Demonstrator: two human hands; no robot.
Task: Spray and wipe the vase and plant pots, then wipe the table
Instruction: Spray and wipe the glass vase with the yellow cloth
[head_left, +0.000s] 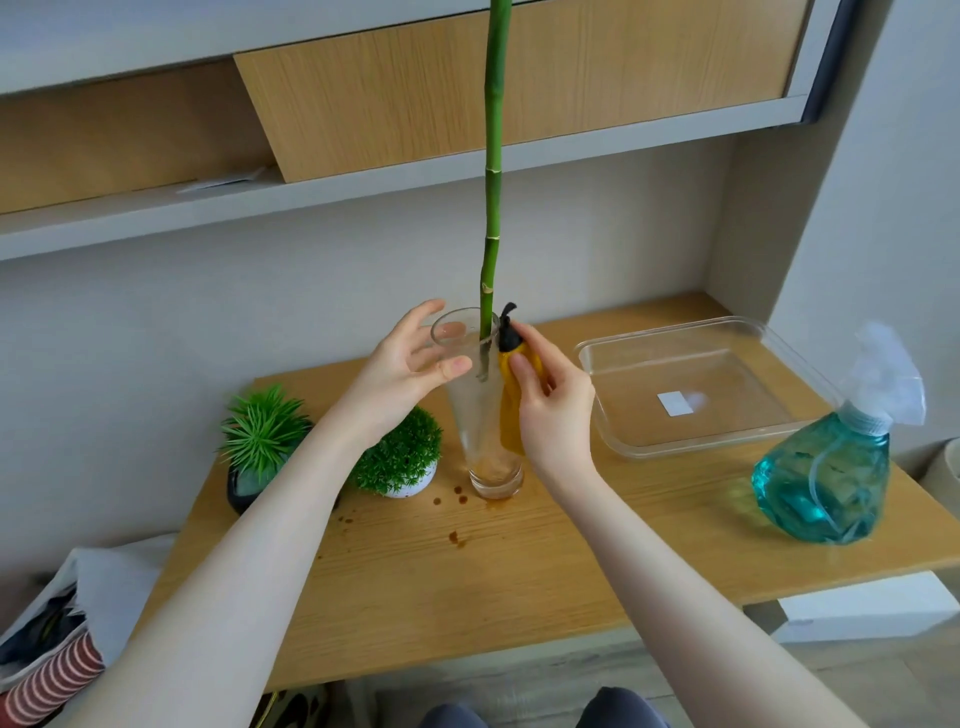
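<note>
Vase (480, 415): left hand (410, 366) steadying, right hand (553, 410) pressing yellow cloth (511, 415).

Clear plastic tray (779, 441) on right; striped cloth (47, 686) lower left; shelf (311, 202) above.

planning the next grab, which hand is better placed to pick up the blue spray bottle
Right. The spray bottle stands at the table's right edge, on the right hand's side, though that hand holds a yellow bottle. The left hand is at the vase.
</note>
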